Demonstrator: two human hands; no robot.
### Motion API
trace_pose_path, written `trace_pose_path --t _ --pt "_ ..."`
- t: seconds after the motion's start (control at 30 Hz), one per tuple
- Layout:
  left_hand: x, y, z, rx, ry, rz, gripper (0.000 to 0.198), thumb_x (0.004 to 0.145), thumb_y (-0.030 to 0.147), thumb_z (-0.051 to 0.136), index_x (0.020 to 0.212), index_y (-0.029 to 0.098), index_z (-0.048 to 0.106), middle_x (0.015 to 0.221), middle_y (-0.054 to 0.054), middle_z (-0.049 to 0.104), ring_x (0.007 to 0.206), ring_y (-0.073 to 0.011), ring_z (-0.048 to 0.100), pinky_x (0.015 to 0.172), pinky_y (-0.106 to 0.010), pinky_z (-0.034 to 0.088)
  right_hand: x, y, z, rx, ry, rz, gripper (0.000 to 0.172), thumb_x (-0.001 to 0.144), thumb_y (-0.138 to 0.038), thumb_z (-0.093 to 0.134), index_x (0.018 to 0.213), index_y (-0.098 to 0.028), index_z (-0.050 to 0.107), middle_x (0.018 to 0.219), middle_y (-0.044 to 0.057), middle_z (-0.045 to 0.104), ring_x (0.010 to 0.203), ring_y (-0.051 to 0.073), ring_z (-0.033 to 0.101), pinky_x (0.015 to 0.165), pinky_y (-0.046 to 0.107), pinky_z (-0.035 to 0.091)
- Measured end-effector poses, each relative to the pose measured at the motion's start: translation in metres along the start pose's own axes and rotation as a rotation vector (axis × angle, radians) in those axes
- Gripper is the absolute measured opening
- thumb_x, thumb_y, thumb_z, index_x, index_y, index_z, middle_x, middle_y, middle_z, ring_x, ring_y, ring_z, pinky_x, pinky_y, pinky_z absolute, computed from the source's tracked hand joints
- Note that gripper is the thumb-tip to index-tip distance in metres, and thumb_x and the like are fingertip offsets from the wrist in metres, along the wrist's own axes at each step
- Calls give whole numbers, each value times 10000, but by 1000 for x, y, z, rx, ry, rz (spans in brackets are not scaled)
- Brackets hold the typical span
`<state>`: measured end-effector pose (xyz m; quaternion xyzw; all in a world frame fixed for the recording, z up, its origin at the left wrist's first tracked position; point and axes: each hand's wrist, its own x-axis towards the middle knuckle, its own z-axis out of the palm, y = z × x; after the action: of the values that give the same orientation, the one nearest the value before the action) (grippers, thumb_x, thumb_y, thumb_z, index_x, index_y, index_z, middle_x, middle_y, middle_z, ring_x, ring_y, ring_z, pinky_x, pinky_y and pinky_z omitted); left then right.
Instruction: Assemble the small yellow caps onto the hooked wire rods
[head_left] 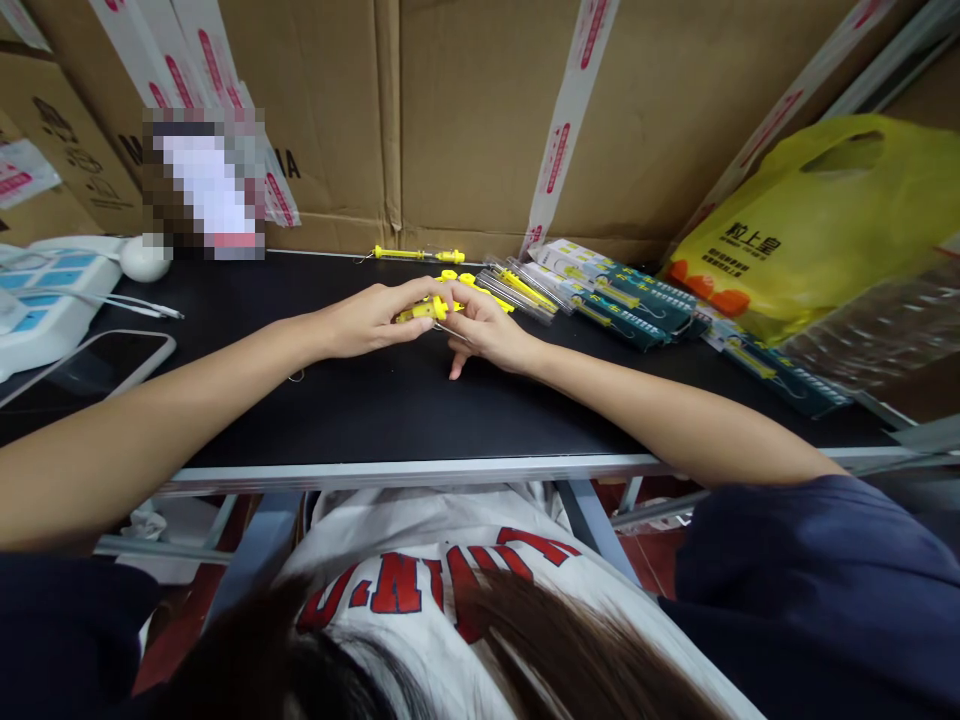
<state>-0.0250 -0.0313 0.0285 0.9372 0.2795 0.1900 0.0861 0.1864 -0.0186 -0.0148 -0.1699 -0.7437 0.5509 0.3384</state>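
Over the black table, my left hand (373, 318) holds a yellow and clear tool (417, 312) between thumb and fingers. My right hand (487, 325) pinches the right end of the same tool, its little finger pointing down toward the table. A thin metal wire shows beneath the right fingers. Just behind the hands lie more yellow pieces (457, 277), partly hidden by them, and several clear tubes (517, 290). Another yellow tool (420, 254) with a wire hook lies at the back edge, by the cardboard.
Packaged yellow tools (630, 295) are piled at the right beside a yellow plastic bag (825, 220). A phone (90, 370) and a white power strip (56, 300) with cables sit at the left. Large cardboard boxes (465, 120) stand behind the black table (375, 420).
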Motion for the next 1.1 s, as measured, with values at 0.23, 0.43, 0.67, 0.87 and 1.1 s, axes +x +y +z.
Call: trace_pose_path --t 0.23,0.43,0.67,0.87,1.1 --pt "-1 -1 6 30 64 -1 433 958 413 402 1322 192 482 720 42 540 546 -95 440 611 -203 355 -1 0 4 -27 66 8 471 837 -632 638 939 -250 381 637 -107 284 410 32 268 452 275 545" --pt "-2 7 9 95 77 -40 453 946 371 402 1353 177 446 645 58 498 512 -108 464 575 -198 343 -3 4 12 -13 157 -15 501 824 -670 622 1001 -252 411 605 -119 268 385 26 260 420 252 532" --pt "-2 12 9 192 70 -134 464 949 388 389 1363 188 450 675 33 555 553 -135 528 584 -207 354 -3 2 13 13 202 20 537 774 -678 675 966 -241 427 544 -144 275 332 11 263 352 195 467" --pt "0 8 -1 253 144 -213 451 955 383 388 1357 189 451 867 -24 649 690 -171 606 716 -259 433 -2 1 11 -84 266 55 452 847 -634 624 924 -223 454 546 -130 309 306 19 236 268 167 264" --pt "-2 1 4 275 86 -255 497 956 423 399 1403 204 394 816 -22 640 717 -203 636 692 -275 441 0 -1 -11 -459 242 -12 103 935 -274 533 997 -196 506 530 -103 367 419 68 337 432 195 282"
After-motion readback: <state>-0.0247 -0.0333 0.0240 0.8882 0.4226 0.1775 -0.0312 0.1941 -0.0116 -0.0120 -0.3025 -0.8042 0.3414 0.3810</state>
